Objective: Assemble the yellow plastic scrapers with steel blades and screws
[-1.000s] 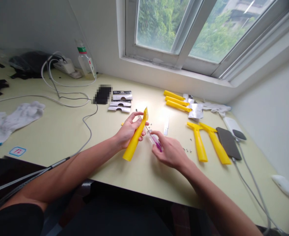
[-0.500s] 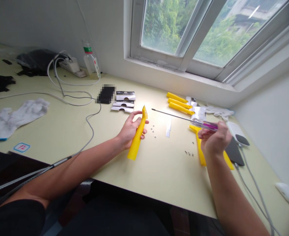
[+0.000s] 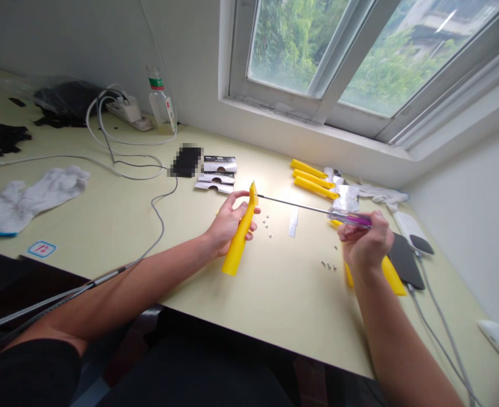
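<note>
My left hand [image 3: 226, 226] is closed around a yellow scraper [image 3: 239, 243], its angled head pointing up and away. My right hand [image 3: 365, 246] grips the clear and purple handle of a long screwdriver [image 3: 291, 203]. The shaft runs leftward, and its tip meets the side of the scraper's head, by what looks like a screw. Several small nuts [image 3: 267, 226] lie on the table just right of my left hand. Two thin pale blades [image 3: 293, 221] lie farther right. Near my right hand are several small screws [image 3: 329, 266] and more yellow scrapers [image 3: 394, 276], partly hidden by that hand.
Several yellow scrapers [image 3: 316, 187] lie by the window, beside clear packets [image 3: 346, 199] and a white glove [image 3: 382, 194]. Card packages [image 3: 219, 164], a bottle [image 3: 162, 110], and cables [image 3: 126, 164] lie back left. A phone [image 3: 406, 263] and white mouse [image 3: 497, 339] are at right.
My right hand has moved the screwdriver left, closing the gap between its tip and the scraper's head. My left hand keeps its hold on the scraper. The view has shifted slightly.
</note>
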Available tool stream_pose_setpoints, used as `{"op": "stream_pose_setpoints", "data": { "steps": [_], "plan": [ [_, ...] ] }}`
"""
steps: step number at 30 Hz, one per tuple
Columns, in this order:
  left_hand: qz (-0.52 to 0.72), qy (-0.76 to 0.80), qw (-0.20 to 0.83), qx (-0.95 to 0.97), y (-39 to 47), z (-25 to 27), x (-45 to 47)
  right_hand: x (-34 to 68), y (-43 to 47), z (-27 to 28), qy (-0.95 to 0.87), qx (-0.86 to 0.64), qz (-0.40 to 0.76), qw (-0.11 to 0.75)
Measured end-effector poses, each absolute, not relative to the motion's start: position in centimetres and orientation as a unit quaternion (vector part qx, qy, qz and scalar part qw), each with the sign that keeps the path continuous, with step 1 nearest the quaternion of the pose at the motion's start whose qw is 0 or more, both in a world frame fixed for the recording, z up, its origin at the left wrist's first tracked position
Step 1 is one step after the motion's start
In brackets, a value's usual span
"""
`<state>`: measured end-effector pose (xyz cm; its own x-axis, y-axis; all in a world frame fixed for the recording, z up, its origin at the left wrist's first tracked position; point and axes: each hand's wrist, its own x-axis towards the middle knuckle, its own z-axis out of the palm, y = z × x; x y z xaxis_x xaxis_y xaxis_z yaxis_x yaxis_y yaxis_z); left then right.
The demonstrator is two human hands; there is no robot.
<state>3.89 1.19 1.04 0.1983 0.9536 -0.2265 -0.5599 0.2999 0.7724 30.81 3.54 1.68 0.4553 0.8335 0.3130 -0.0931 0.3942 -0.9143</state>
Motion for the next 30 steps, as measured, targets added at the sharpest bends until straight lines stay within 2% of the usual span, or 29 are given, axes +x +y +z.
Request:
{"op": "stream_pose_setpoints", "data": {
  "steps": [10,14,18,21,26,30],
  "plan": [
    [0.524,0.366,0.703,0.311,1.4,0.9,3.8,31.1,3.8,1.4,-0.391,-0.469,0.339,0.716],
    [0.531,0.381,0.676,0.340,1.4,0.8,3.9,31.8,4.4,0.9,-0.328,-0.526,0.411,0.669],
    [0.540,0.399,0.654,0.348,1.4,1.1,3.8,32.2,4.8,0.2,-0.345,-0.501,0.484,0.629],
    [0.544,0.414,0.649,0.334,1.6,1.3,3.8,32.2,4.8,0.1,-0.416,-0.445,0.457,0.648],
    [0.549,0.409,0.654,0.323,1.9,1.0,3.9,31.9,4.5,0.3,-0.462,-0.402,0.340,0.714],
    [0.551,0.412,0.647,0.329,2.0,0.7,3.9,32.2,4.4,0.1,-0.474,-0.465,0.297,0.686]
  ]
}}
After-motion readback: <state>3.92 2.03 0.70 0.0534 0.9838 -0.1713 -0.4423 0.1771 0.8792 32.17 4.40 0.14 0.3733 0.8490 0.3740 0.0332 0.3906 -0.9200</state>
